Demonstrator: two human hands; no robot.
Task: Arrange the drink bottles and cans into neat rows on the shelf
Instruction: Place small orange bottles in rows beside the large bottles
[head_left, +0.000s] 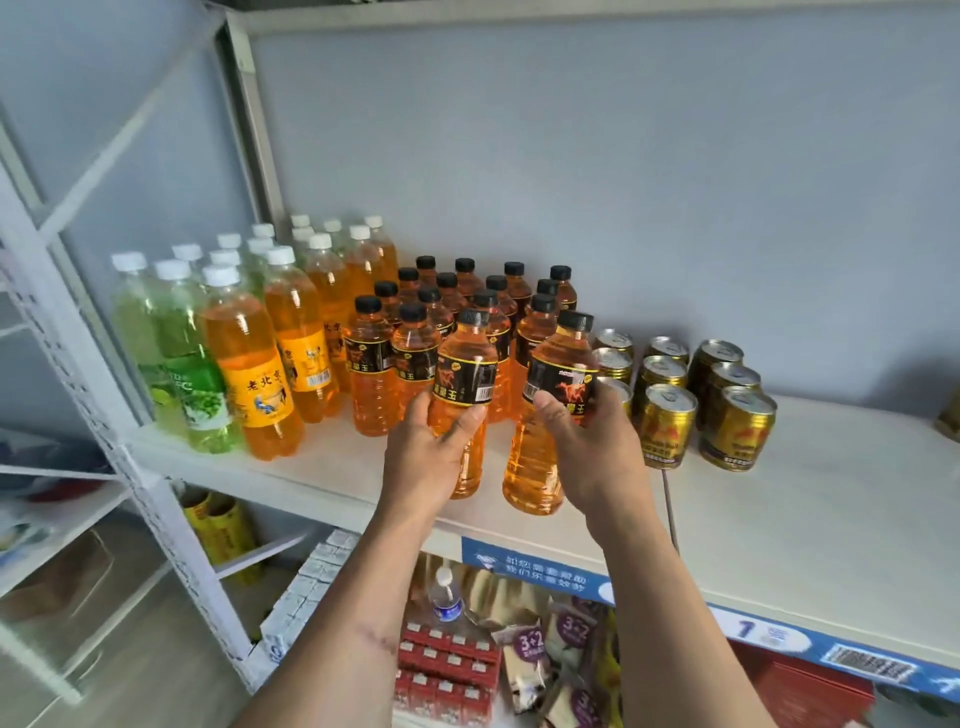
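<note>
— Hands first: what were they doing?

— Left hand was wrapped around an orange bottle with a black cap, thumb across the front just under the black label. Right hand was closed the same way on a second black-capped bottle, thumb lying on its label, and that bottle leaned a little to the right.

— Where were those two bottles?

— At the front edge of the white shelf, side by side but apart, just ahead of the others of their kind. Whether their bases touched the board I could not tell.

— And behind them?

— A block of matching black-capped bottles stood upright in rows running back toward the grey wall. To their right stood gold cans in three short rows, the nearest row partly hidden by the right hand.

— Further left?

— Taller orange bottles with white caps and yellow labels, then green bottles, also white-capped, at the far left by the white metal upright.

— Anything lower down?

— A blue price strip ran along the shelf edge, and below it lay snack packets and red cartons.
</note>
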